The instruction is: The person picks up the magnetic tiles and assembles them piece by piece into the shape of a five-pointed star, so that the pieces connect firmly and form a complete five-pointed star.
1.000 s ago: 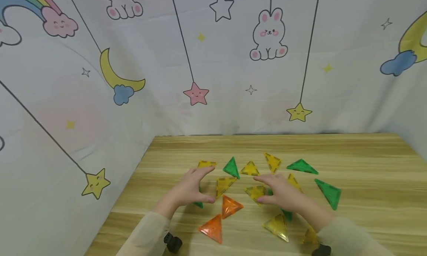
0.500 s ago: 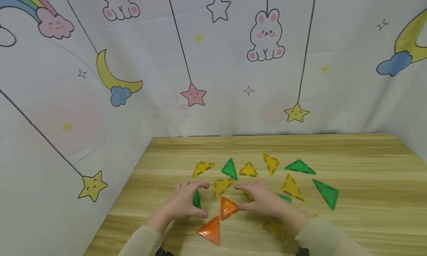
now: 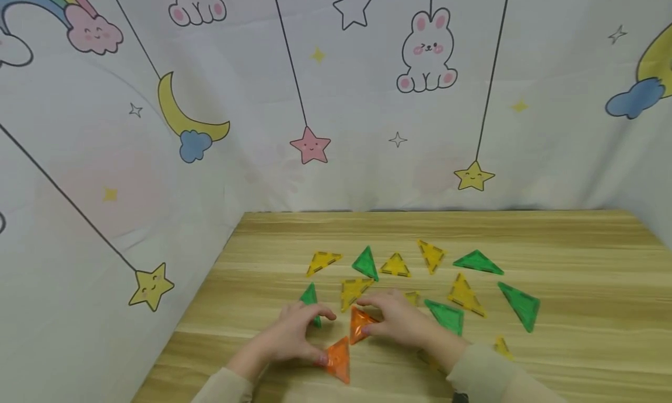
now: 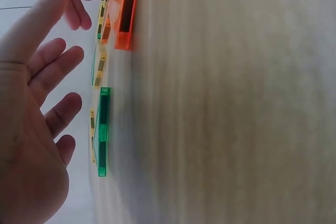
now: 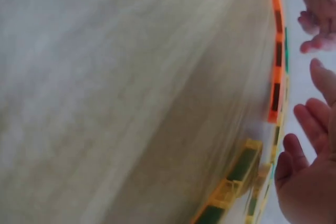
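Note:
My left hand [image 3: 294, 336] hovers low over the table with fingers loosely bent and spread, its thumb tip overlapping the front orange triangular magnetic tile [image 3: 340, 359] in the head view. A green triangular tile [image 3: 310, 294] lies just beyond its fingers. My right hand [image 3: 401, 322] is at the other orange triangular tile [image 3: 358, 328], thumb over its right corner and index finger reaching past its far side. In the left wrist view, the left hand's fingers [image 4: 60, 69] are apart with nothing between them. The right wrist view shows loosely bent right fingers [image 5: 310, 124] above an orange tile [image 5: 278, 51].
Several yellow tiles [image 3: 357, 292] and green tiles [image 3: 446, 317] lie flat and scattered beyond and to the right of my hands. Some sit partly hidden under the right arm. A white cloth wall [image 3: 362, 175] with cartoon prints stands behind the wooden table [image 3: 577, 239].
My right hand has moved left, from over the yellow tile to the orange one. The left hand has come nearer, down to the front orange tile. The tiles keep their places.

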A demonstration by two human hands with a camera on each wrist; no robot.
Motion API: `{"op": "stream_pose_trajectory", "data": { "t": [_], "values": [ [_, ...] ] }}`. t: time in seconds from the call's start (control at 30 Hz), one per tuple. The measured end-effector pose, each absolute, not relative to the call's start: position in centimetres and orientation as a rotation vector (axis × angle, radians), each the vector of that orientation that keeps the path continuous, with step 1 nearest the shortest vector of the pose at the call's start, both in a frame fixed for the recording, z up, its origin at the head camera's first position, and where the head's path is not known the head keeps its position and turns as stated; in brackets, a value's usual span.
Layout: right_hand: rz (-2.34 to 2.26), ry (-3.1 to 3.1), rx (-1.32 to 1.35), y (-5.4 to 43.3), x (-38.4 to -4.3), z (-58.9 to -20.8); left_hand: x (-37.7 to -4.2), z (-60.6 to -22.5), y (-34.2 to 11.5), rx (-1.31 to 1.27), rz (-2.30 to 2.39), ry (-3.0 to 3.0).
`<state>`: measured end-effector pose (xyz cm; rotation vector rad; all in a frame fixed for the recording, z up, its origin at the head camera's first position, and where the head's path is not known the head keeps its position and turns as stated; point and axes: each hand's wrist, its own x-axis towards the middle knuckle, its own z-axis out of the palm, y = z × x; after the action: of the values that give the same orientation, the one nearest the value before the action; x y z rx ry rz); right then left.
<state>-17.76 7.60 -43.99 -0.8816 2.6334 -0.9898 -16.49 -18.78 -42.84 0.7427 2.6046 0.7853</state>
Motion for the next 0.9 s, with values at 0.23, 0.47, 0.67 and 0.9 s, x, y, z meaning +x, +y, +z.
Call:
{"op": "stream_pose_trajectory", "data": {
  "t": [0.23, 0.47, 0.67, 0.9],
  "values": [
    [-0.926, 2.705, -0.967, 6.9, -17.6, -44.7, -16.0, -43.3, -18.8, 0.84, 0.753, 2.567],
    [-0.833, 2.855, -0.951, 6.2, -17.6, -45.1, -15.9, -43.2, -18.1, 0.861, 0.741, 2.57],
    [-0.835, 2.826, -0.902, 6.8, -17.4, -45.2, -16.1, -43.4, -17.6, 0.909, 0.698, 2.582],
    [-0.936, 2.658, -0.912, 8.3, -16.9, -45.2, -16.3, -44.0, -17.4, 0.933, 0.678, 2.612]
  ]
}}
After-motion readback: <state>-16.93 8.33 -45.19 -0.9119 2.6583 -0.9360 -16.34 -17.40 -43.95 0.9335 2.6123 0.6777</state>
